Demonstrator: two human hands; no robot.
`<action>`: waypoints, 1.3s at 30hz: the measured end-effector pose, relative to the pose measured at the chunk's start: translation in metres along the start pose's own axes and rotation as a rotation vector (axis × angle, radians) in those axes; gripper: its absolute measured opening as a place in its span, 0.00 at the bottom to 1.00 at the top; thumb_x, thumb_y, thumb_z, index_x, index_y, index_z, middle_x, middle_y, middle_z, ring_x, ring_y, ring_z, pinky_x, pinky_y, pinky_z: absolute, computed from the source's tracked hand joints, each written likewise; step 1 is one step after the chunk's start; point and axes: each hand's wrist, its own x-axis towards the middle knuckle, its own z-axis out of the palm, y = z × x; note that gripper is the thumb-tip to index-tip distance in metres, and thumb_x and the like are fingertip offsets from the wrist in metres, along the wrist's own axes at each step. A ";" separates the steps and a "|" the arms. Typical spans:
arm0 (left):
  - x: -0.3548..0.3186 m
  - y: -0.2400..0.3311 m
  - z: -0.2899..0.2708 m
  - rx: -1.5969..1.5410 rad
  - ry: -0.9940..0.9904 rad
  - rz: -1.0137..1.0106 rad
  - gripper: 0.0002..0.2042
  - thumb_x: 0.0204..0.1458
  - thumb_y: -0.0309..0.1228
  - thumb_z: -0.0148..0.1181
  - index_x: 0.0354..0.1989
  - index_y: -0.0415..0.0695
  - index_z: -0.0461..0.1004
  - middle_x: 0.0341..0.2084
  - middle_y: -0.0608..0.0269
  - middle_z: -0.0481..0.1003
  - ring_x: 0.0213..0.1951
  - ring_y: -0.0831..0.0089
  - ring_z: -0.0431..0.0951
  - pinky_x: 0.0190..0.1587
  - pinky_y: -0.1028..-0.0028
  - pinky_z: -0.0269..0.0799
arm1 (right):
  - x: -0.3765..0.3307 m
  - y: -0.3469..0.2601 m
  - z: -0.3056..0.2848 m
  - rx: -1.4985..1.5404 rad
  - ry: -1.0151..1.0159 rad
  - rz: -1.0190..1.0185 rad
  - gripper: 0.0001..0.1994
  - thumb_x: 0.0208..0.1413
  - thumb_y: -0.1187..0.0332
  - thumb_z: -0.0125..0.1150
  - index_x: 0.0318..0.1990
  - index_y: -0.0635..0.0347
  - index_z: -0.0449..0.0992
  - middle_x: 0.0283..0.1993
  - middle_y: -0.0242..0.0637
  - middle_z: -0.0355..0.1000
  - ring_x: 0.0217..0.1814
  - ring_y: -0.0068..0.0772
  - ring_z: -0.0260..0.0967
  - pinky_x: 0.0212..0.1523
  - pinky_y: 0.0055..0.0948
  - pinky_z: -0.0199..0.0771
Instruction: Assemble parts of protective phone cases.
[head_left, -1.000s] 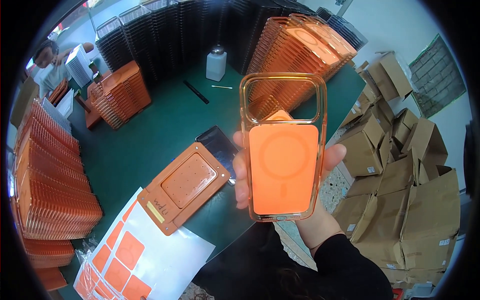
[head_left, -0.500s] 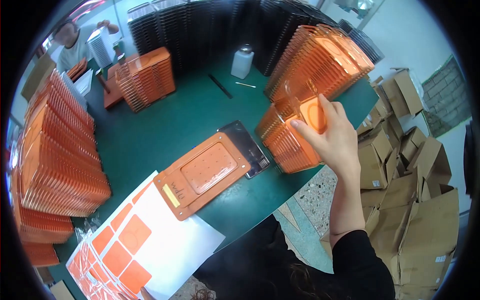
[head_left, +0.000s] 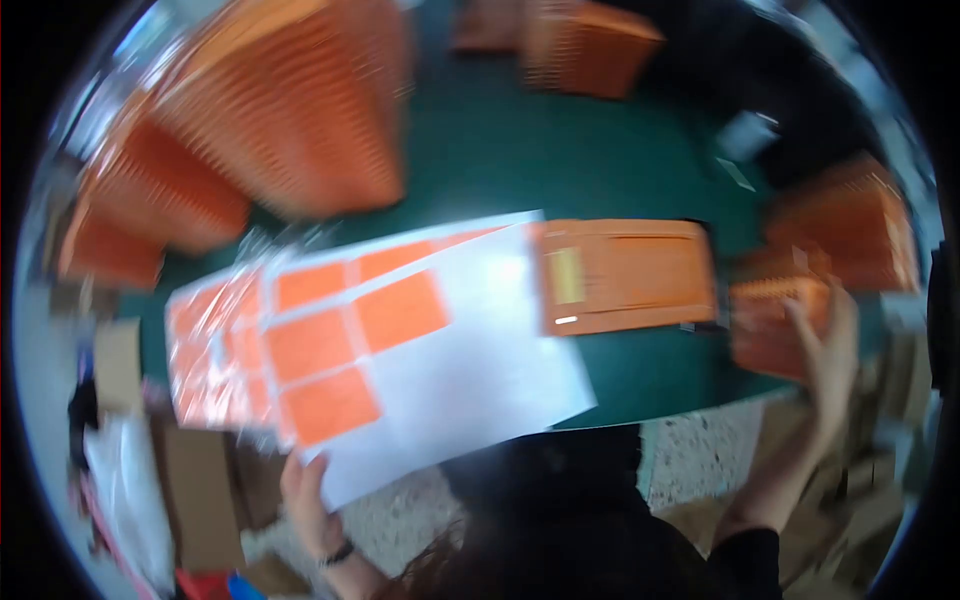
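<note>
Left hand (head_left: 306, 500): down at seven o'clock, right at the near edge of the sticker sheet, thumb up beside the fingers; blur hides whether it pinches the paper.
Sticker sheet (head_left: 480, 370): spread across eight o'clock, white backing with orange stickers (head_left: 405, 312) in rows, its near corner hanging past the table (head_left: 500, 150).
Sheet handling: looks light and floppy, likely to buckle if pushed; the bare white margin seems the safest hold, keeping fingertips off the stickers, which would probably crease easily.
Clear film (head_left: 200, 370): bunched over the nine o'clock end, shiny, probably slippery and quick to cling.
Right hand (head_left: 830, 340): out at three o'clock, on the small phone-case stack, thumb over its near side and fingers reaching behind; I can't tell whether they close on anything.
Small phone-case stack (head_left: 758, 340): also at three o'clock, orange, near the table's edge. A single case should be light, springy in the wall and slick; both long rims look like the place to hold. Lifted whole, the nested pile could slide apart.
Orange tray (head_left: 650, 280): just above three o'clock, between sheet and stack, its left end overlapping the paper; it looks stiff, best taken by its outer border.
</note>
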 end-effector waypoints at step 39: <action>-0.020 0.018 0.027 0.805 -0.064 0.511 0.04 0.58 0.22 0.61 0.37 0.36 0.73 0.30 0.47 0.75 0.32 0.46 0.77 0.34 0.62 0.73 | -0.160 -0.378 0.094 1.405 -0.646 -1.051 0.07 0.55 0.74 0.67 0.42 0.62 0.80 0.40 0.41 0.80 0.37 0.43 0.80 0.36 0.33 0.82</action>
